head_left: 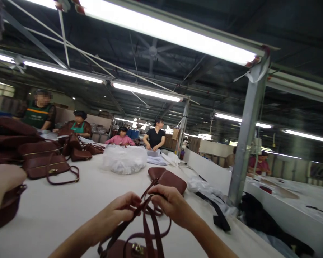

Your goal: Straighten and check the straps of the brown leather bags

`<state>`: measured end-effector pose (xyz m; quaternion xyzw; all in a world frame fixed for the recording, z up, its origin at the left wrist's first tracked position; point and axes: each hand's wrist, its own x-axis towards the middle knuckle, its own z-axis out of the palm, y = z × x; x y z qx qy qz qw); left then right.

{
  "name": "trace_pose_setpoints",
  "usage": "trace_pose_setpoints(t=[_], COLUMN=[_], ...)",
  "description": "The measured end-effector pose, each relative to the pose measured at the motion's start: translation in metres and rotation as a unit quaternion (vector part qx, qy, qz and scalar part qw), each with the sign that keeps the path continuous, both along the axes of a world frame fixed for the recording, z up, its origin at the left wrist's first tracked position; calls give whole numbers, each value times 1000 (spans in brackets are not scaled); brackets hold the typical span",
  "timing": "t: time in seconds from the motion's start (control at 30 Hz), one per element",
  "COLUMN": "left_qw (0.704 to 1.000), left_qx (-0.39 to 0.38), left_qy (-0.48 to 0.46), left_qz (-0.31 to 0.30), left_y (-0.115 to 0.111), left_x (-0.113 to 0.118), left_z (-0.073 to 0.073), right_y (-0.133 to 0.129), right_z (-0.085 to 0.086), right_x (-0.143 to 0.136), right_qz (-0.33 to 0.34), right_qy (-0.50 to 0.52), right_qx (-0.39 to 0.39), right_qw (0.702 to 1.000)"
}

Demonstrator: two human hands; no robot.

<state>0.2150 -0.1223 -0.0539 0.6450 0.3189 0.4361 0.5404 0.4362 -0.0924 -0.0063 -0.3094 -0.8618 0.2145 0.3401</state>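
**Brown bag [118, 250] toward the worktop's [88, 200] near edge, straps [148, 227] in both hands**

Near bag is cut off at the bottom of view; gold-coloured clasp [137, 248] shows on it. Straps run up from it to the hands, some looped and crossing. Left hand [122, 208]: fingers bent, pinching the straps. Right hand [172, 205]: thumb and fingertips closed on the straps, just beside the left. Exact grip point partly hidden by fingers. Second brown bag [174, 181] lies just beyond the right hand, flap side unclear. Pile of brown bags [40, 150] along worktop's left edge. White plastic bundle [123, 159] toward far edge. Right edge: clear plastic [204, 187], black strip [219, 218], grey metal post [246, 136]. Person in black top [156, 138] stands at far edge, hands near white sheets [156, 160].
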Motion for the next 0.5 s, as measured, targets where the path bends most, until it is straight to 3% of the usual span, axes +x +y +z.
trace_pose_setpoints(t=[0.1, 0.17, 0.2, 0.27, 0.33, 0.37, 0.43, 0.5], left_qw=[995, 993, 993, 977, 932, 913, 895, 895], left_qx=[-20, -25, 0, 95, 176, 191, 185, 161], left_qy=[99, 116, 115, 125, 159, 186, 238, 280], left_qz=[-9, 0, 29, 145, 273, 308, 328, 308], left_y=[-1, 0, 1, 4, 6, 5, 1, -6], left_x=[-13, -19, -20, -20, -18, -16, -11, -6], left_z=[-14, -27, -35, -49, -60, -65, -74, -82], right_y=[13, 20, 22, 25, 26, 27, 28, 29], right_z=[-11, -20, -24, -32, -39, -42, -48, -55], right_x=[11, 16, 16, 15, 12, 11, 9, 10], right_qz=[1, 23, 32, 40, 43, 46, 51, 52], right_qy=[99, 147, 163, 188, 215, 230, 257, 281], right_qx=[-116, -171, -185, -201, -217, -226, -239, -245], right_qw=[988, 974, 969, 960, 951, 946, 935, 926])
